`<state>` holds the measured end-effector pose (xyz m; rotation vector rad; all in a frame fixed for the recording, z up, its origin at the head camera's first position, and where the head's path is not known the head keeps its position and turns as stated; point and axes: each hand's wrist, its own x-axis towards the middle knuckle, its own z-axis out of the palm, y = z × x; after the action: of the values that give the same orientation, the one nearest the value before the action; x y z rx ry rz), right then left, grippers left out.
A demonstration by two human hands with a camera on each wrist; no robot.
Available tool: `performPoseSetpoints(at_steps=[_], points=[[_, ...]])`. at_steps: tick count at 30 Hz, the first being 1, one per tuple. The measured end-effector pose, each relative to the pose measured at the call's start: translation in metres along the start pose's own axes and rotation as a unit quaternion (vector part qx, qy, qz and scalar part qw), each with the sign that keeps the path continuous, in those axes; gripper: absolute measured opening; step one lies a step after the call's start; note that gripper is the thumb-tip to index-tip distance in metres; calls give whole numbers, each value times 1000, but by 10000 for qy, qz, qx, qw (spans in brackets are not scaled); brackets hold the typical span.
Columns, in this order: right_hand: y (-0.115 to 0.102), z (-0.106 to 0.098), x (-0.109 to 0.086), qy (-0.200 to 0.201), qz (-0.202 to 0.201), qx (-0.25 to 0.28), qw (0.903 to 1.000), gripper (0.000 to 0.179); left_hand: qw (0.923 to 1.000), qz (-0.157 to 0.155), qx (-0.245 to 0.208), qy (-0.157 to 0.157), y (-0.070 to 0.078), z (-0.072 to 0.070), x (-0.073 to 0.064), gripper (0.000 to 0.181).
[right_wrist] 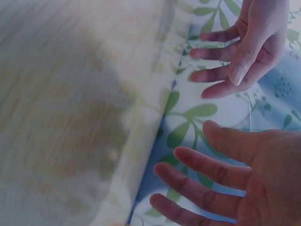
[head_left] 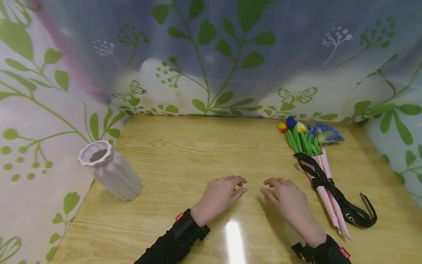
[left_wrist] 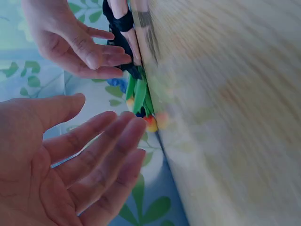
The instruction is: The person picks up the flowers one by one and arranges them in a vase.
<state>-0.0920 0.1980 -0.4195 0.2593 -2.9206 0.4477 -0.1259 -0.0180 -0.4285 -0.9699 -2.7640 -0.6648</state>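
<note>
Over the middle of the table, my left hand (head_left: 221, 198) is held with loosely bent fingers and nothing in it. Facing it across a small gap is my right hand (head_left: 291, 205), also holding nothing. Both palms show bare in the wrist views. To the right of my right hand lies a bouquet (head_left: 304, 141) of artificial tulips and a blue flower, wrapped in pink paper (head_left: 326, 205). A black ribbon (head_left: 324, 182) with lettering is tied around the wrap. At the left stands a pale, ribbed vase (head_left: 115, 174) with a scalloped rim, apart from both hands.
The wooden table (head_left: 197, 146) reaches back to a curtain (head_left: 211, 91) printed with green leaves and butterflies. Similar printed cloth hangs at the left and right sides. A bright light reflection lies on the tabletop near the front.
</note>
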Motion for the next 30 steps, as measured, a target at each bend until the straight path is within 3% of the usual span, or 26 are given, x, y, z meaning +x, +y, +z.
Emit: performPoseSetpoints(at_steps=[4,9,14,22,30], points=[[13,-13,0,134,164,138,9997,18,9995,199,107,210,12,-2,14,20],[34,-29,-4,625,82,145,9979,14,9968,379,520,480,29,3,39,17],[60,-49,-6,807,291,185,9961,21,9947,543,792,379,43,13,69,18],[117,-62,-2,401,969,-227,9942,46,9942,386,956,-299,64,41,110,22],[155,-56,0,-259,1194,-261,9922,53,9933,3,1066,-439,82,82,139,30]])
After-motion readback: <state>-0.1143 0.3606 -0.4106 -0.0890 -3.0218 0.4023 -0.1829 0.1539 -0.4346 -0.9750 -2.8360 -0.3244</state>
